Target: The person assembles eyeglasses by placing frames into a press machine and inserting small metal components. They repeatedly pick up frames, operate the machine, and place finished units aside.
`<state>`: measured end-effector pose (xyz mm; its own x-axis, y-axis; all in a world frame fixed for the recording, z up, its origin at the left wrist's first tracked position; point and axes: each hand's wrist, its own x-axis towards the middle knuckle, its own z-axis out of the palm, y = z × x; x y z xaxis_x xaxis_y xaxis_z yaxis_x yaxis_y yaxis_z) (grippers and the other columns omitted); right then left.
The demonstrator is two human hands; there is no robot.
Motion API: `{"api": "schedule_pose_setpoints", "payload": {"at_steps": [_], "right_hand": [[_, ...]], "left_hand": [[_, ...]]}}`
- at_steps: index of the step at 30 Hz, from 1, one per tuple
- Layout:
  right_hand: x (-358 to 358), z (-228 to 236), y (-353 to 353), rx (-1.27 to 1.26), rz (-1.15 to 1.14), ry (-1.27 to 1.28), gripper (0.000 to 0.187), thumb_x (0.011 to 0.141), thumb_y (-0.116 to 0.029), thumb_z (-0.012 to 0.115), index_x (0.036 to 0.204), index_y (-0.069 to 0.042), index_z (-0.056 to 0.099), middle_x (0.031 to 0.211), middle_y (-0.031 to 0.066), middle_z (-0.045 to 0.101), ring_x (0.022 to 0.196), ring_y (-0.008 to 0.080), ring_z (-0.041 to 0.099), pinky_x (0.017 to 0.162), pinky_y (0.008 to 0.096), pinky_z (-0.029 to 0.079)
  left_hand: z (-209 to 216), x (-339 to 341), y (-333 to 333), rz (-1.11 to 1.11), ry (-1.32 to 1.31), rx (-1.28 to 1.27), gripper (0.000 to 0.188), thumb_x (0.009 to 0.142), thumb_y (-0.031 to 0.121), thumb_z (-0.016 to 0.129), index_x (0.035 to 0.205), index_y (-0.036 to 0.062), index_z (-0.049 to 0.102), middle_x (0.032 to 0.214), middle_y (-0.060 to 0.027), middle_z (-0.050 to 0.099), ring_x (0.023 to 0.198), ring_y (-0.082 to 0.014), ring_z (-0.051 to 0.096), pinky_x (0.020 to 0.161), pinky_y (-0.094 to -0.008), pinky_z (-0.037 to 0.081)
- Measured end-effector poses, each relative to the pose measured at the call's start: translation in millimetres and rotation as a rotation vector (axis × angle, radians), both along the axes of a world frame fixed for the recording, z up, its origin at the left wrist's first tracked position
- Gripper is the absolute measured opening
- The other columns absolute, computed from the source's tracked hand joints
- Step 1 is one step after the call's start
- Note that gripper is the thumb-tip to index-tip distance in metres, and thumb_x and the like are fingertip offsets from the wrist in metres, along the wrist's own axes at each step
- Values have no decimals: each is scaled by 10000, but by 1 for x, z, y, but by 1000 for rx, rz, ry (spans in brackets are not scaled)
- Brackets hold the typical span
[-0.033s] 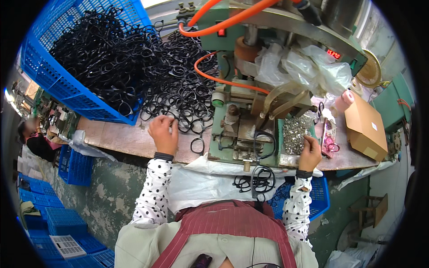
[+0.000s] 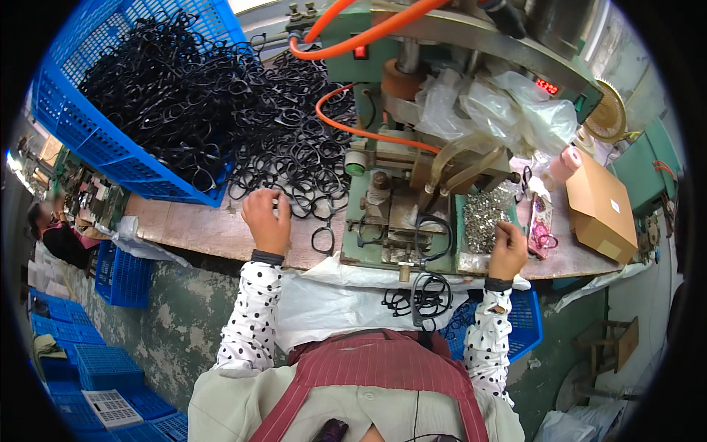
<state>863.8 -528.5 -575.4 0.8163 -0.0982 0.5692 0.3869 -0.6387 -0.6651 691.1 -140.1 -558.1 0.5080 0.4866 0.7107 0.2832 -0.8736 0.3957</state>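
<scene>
My left hand [image 2: 268, 222] is above the bench at the near edge of a heap of dark eyeglass frames [image 2: 294, 140]. Its fingers are loosely bent, the thumb stands apart, and I see nothing in it. My right hand [image 2: 507, 252] is at the right edge of a tray of small shiny metal parts [image 2: 482, 221]. Its thumb and fingertips are pressed together; anything between them is too small to make out. Between my hands stands a green press machine [image 2: 359, 254], with one dark eyeglass frame [image 2: 434, 239] at its front right.
A tilted blue crate [image 2: 96, 132] full of frames stands at the left. Orange hoses [image 2: 368, 37] loop over the press. A cardboard box [image 2: 600, 210] is on the right. More frames [image 2: 427, 295] lie on white sheeting below the bench edge. A person [image 2: 62, 236] sits far left.
</scene>
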Motion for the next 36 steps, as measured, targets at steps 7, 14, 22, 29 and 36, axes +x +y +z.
{"api": "schedule_pose_setpoints", "payload": {"at_steps": [7,14,22,29,36], "right_hand": [[-8,34,46,-13,206,-65,154,833,-7,655,979,-43,689,852,118,690,766,192,654,706,279,493],[-30,74,62,253,336,-39,128,778,5,682,901,-25,706,825,112,679,711,211,620,660,305,484],[-55,92,82,556,546,283,207,747,11,733,951,10,696,833,11,661,636,48,490,582,201,420],[-60,97,102,690,573,406,401,741,37,727,1103,28,552,855,84,671,766,83,602,642,203,461],[-62,93,107,753,587,400,444,752,55,702,1148,25,504,829,100,670,748,87,604,655,213,472]], "left_hand": [[33,19,-63,-352,-211,-200,147,869,29,601,1011,12,568,874,-119,588,780,-273,563,711,-343,448],[80,26,-107,-664,-306,93,177,830,22,617,1001,37,574,906,-96,616,795,-293,553,806,-424,418],[115,31,-122,-700,-400,-215,128,902,71,597,1011,7,578,880,-120,611,730,-233,559,703,-329,461],[141,44,-123,-706,-387,-539,149,948,104,575,1021,-26,581,905,-75,632,787,-135,642,687,-243,520],[127,46,-103,-854,-379,-446,158,951,104,565,1026,-33,584,920,-94,621,783,-149,654,703,-246,528]]}}
